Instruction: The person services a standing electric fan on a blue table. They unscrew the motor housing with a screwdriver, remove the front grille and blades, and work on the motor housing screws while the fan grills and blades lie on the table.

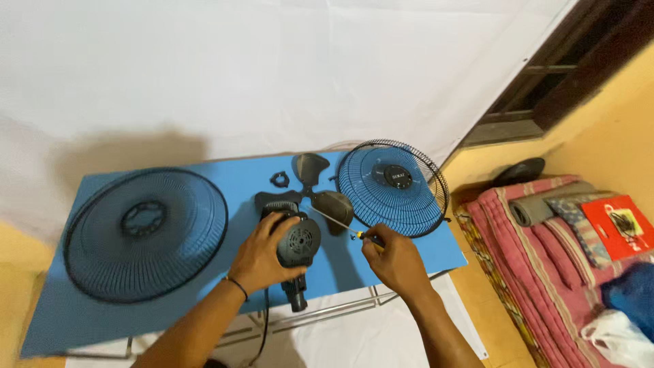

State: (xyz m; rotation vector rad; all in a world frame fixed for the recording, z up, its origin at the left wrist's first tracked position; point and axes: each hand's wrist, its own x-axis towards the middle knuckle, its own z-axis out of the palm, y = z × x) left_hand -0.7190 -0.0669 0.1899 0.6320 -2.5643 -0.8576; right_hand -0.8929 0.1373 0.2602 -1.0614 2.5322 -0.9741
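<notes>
On the blue table my left hand grips a black fan motor housing, round end facing up. My right hand holds a screwdriver with a yellow handle, its thin shaft pointing left toward the motor. Just behind the motor lies a dark three-bladed fan propeller. A small black ring nut lies beside it.
A large black rear fan guard lies at the left of the table, and a front guard with a round centre cap at the right. A bed with striped cloth and a red packet stands at the right. White sheet behind.
</notes>
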